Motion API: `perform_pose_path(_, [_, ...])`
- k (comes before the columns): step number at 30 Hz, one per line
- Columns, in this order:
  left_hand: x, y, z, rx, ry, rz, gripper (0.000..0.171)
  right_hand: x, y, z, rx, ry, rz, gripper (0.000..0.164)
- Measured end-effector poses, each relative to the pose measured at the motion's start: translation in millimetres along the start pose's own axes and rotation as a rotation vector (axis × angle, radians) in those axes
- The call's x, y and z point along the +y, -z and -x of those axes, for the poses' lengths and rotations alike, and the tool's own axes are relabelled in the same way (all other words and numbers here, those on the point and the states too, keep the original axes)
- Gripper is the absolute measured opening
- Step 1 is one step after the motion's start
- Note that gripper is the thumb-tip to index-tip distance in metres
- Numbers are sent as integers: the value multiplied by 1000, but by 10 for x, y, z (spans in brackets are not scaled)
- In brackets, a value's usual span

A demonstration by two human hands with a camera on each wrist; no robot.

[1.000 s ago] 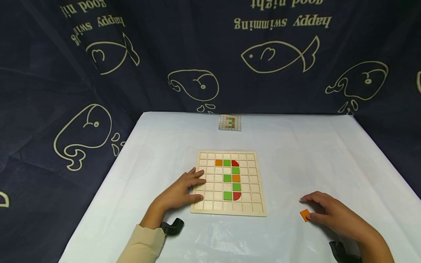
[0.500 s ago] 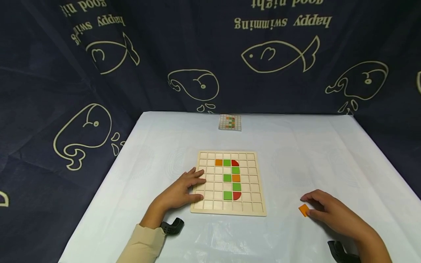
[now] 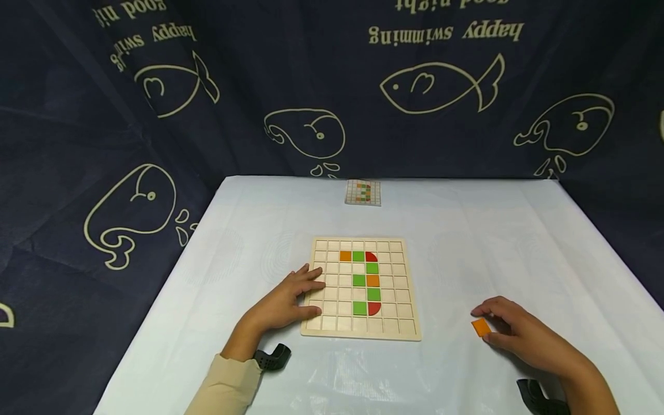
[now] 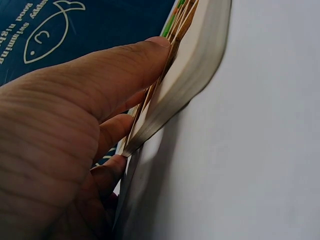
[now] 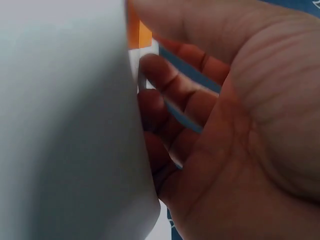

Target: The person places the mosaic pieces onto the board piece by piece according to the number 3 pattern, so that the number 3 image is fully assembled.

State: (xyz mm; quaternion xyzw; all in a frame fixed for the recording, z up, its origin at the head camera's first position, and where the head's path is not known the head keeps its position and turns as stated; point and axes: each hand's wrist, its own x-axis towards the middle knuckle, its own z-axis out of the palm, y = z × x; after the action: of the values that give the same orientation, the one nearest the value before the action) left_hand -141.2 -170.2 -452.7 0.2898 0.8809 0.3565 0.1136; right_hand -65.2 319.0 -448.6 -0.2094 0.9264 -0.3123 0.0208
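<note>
A square wooden grid board [image 3: 399, 300] lies on the white table, with orange, green and red pieces set in some of its squares. Over its left edge rests my left hand [image 3: 282, 300], fingers spread across the border squares. The left wrist view has the thumb [image 4: 135, 62] along the board's edge. To the right of the board, my right hand [image 3: 529, 337] holds a loose orange square tile [image 3: 481, 327] between thumb and curled fingers, low at the table. In the right wrist view the thumb partly covers the tile [image 5: 144, 36].
At the table's far edge lies a small card [image 3: 362, 193] printed with a similar coloured grid. Behind the table hangs a dark blue curtain [image 3: 321, 63] with fish and whale drawings. White sheeting covers the tabletop [image 3: 441, 230].
The orange tile has turned and shifted slightly away from the person, from under the right thumb to between thumb and fingers. The left hand and board stay put.
</note>
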Motion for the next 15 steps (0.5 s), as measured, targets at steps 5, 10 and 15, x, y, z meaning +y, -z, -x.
perform_pose_path(5, [-9, -8, -3, 1, -5, -10, 54, 7, -13, -4, -1, 44, 1, 37])
perform_pose_path(10, [-7, -6, -3, -2, -5, -15, 55, 9, -14, -23, -11, 28, 3, 34])
perform_pose_path(15, [-1, -3, 1, -2, 1, -13, 55, -16, 11, -55, -34, -34, 14, 30])
